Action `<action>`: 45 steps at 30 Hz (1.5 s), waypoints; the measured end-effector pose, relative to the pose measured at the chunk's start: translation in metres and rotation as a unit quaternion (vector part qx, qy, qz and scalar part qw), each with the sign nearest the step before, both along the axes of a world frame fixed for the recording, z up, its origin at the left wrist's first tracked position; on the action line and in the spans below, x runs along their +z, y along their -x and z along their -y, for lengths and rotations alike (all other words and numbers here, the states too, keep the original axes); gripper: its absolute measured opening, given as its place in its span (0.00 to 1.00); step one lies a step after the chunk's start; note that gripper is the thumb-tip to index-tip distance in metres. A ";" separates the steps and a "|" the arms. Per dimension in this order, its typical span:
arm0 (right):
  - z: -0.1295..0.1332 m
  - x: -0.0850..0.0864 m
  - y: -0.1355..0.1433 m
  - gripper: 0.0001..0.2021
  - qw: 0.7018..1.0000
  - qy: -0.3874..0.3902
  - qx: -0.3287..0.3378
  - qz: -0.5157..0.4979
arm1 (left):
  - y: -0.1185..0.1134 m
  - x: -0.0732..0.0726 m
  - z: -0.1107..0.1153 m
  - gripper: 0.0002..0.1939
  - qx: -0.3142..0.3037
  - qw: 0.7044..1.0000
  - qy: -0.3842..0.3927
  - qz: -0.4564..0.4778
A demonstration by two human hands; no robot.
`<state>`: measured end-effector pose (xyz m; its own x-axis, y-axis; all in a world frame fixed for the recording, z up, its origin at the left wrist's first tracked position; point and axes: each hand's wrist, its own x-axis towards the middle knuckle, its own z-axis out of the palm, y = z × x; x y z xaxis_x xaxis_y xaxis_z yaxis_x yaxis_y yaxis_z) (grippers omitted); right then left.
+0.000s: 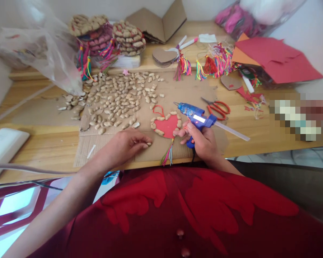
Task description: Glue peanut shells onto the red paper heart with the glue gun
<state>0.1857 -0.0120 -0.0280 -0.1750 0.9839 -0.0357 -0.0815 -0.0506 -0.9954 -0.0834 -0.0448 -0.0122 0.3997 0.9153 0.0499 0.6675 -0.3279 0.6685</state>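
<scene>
My left hand (129,143) rests low over the cardboard, its fingers pinched on a small peanut (149,144). My right hand (204,141) is wrapped round a blue hot glue gun (187,109), nozzle pointing left and a clear glue stick (233,130) out of its back. Between my hands lies a red heart (167,126), partly edged with peanuts. It has a red cord loop (158,110) on top and a colourful tassel (168,153) below. My right fingertips are at the heart's right edge; whether they press on it I cannot tell.
Many loose peanuts (118,95) cover the cardboard sheet (177,86) at left. Orange-handled scissors (218,108) lie right of the glue gun. Behind are stacked peanut-covered pieces (129,37), tassels (218,61), cardboard hearts (164,56) and red sheets (280,59). A white power bank-like block (10,143) sits left.
</scene>
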 end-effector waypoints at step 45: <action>0.004 -0.003 -0.004 0.16 0.999 0.013 -0.004 -0.039 | -0.009 0.005 0.007 0.05 0.116 0.982 -0.098 -0.113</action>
<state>0.1896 -0.0164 -0.0306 -0.1706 0.9842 -0.0483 -0.1587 -0.0758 -0.9844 -0.0744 -0.0517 -0.0071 0.2024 0.9646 0.1690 0.8632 -0.2572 0.4343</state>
